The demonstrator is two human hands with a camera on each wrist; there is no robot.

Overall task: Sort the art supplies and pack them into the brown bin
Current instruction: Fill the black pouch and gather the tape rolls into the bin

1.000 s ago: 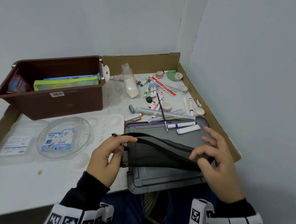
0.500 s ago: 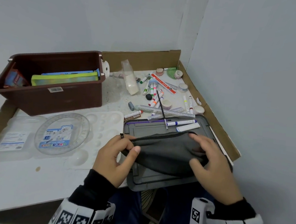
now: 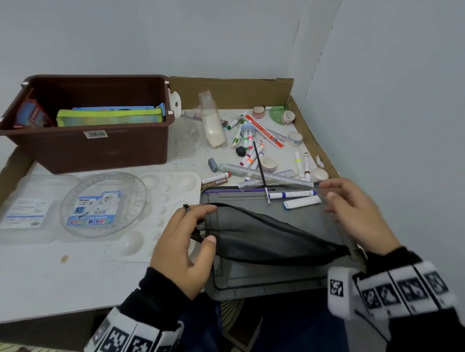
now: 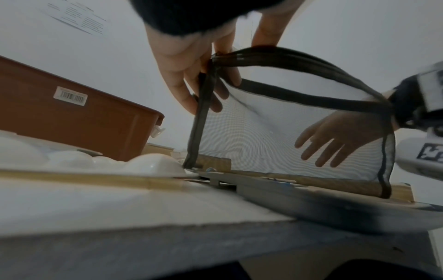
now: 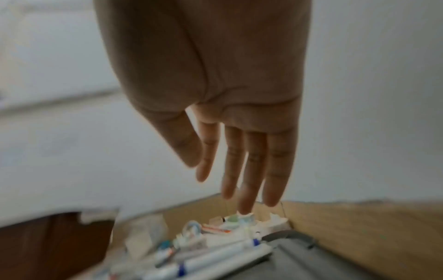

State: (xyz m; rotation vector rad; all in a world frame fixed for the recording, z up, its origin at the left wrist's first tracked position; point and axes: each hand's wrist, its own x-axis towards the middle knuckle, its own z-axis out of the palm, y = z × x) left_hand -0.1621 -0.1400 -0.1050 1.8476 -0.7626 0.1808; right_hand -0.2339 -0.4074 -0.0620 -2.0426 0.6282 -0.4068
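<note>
A dark mesh zip pouch (image 3: 265, 235) stands over a grey lid (image 3: 272, 282) at the table's front edge, its mouth gaping. My left hand (image 3: 206, 224) pinches its left end by the zip; the left wrist view shows my fingers (image 4: 182, 91) round the pouch's seam (image 4: 201, 117). My right hand (image 3: 329, 193) hovers open beyond the pouch, fingers (image 5: 244, 180) straight, above two white markers (image 3: 294, 199). Loose markers (image 3: 249, 152), rulers and tape rolls lie behind. The brown bin (image 3: 86, 147) stands at the back left with a green-edged case (image 3: 109, 117) inside.
A clear round colour-pen case (image 3: 103, 206) and a white paint palette (image 3: 167, 186) lie left of the pouch. A clear bag of white powder (image 3: 213, 123) leans beside the bin. Cardboard walls (image 3: 234, 91) edge the back and right. White tabletop (image 3: 31, 275) is front left.
My right hand has let go of the pouch and moved up and right towards the white markers. The pouch's mouth has opened wider while my left hand keeps its hold.
</note>
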